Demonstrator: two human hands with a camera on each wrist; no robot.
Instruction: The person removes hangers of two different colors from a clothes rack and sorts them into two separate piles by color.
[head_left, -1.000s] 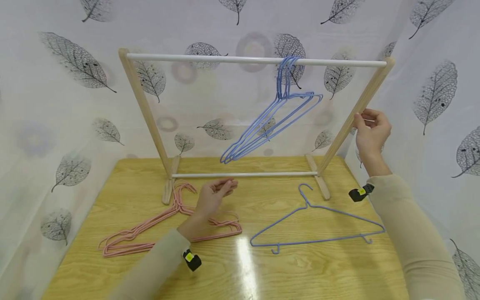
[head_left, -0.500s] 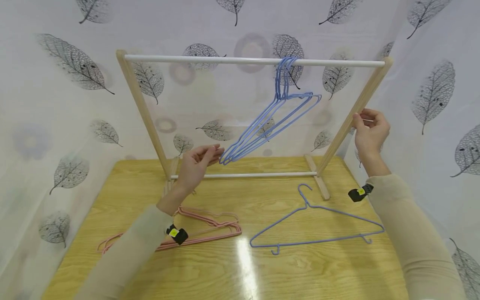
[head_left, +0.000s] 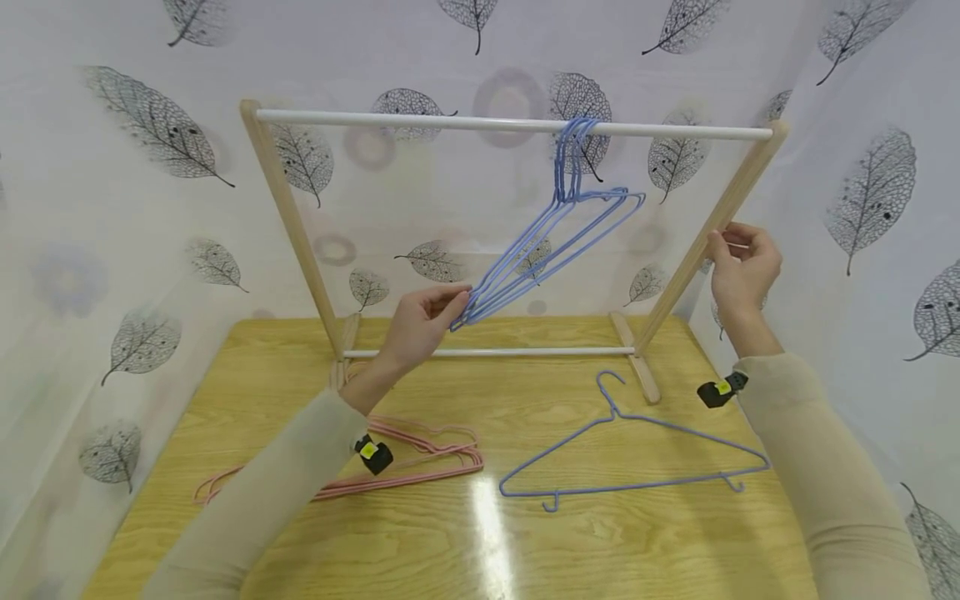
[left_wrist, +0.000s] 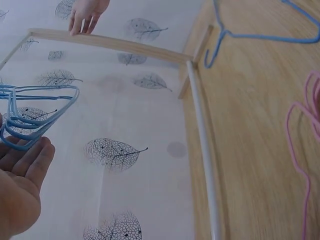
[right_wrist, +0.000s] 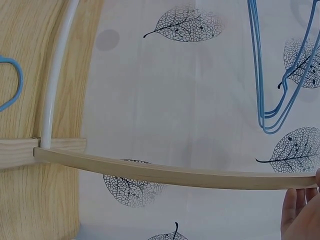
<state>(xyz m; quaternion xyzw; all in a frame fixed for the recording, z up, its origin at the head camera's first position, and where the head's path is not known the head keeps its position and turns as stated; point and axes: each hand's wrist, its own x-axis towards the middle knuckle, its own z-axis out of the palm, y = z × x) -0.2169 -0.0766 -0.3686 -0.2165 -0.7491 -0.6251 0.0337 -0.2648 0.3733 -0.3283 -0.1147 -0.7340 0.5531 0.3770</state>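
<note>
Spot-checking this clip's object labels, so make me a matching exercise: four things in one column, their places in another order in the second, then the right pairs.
Things
1. Left hand
2. Pink hangers
3. Right hand
4. Hanging blue hangers

Places
A. Hooked over the white top bar
B. At the wooden upright on the right of the rack
C. At the lower ends of wire hangers that are off the table
D. On the table, partly hidden by the left sleeve

Right pairs: 1-C, 2-D, 3-B, 4-A
</note>
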